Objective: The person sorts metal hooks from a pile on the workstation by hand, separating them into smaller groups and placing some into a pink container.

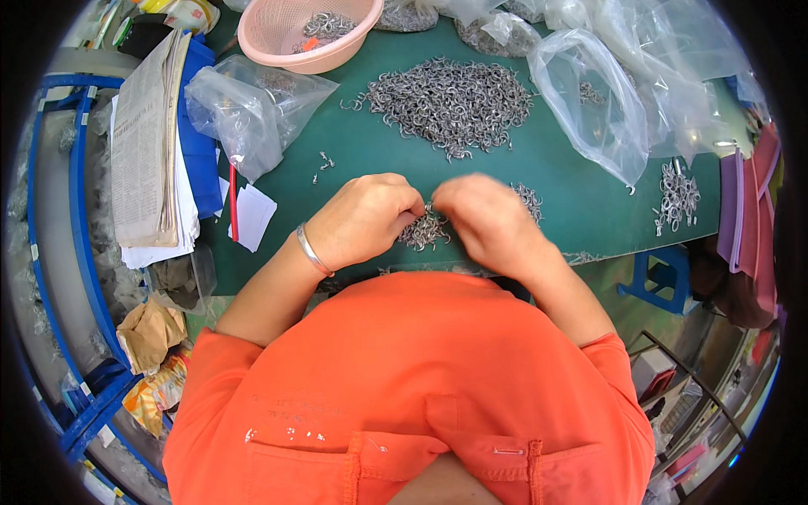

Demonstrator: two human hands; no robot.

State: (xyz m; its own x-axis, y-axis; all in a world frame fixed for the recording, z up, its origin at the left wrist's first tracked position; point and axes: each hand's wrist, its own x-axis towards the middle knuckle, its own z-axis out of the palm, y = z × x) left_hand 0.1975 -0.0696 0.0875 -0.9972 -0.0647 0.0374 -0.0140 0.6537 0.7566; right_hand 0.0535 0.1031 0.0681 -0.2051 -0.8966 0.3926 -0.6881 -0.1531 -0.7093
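Close to the table's front edge, my left hand (374, 215) is closed in a pinch, thumb and forefinger together. Facing it is my right hand (488, 217), fingers curled in and a little smeared by motion. The fingertips nearly meet over a small heap of hook-shaped metal pieces (426, 232). Whatever the fingers pinch is too small and too covered to make out. A much larger heap of curved grey metal pieces (450, 105) lies farther back. Beside my right hand, partly behind it, is another small heap of metal pieces (528, 200).
A pink plastic basket (261, 46) holding metal pieces stands at the back left. Clear plastic bags (589, 126) spread over the back right. Stacked newspapers (150, 151) and a red pen (233, 206) lie left. More metal parts (676, 198) sit right, above a blue stool (661, 282).
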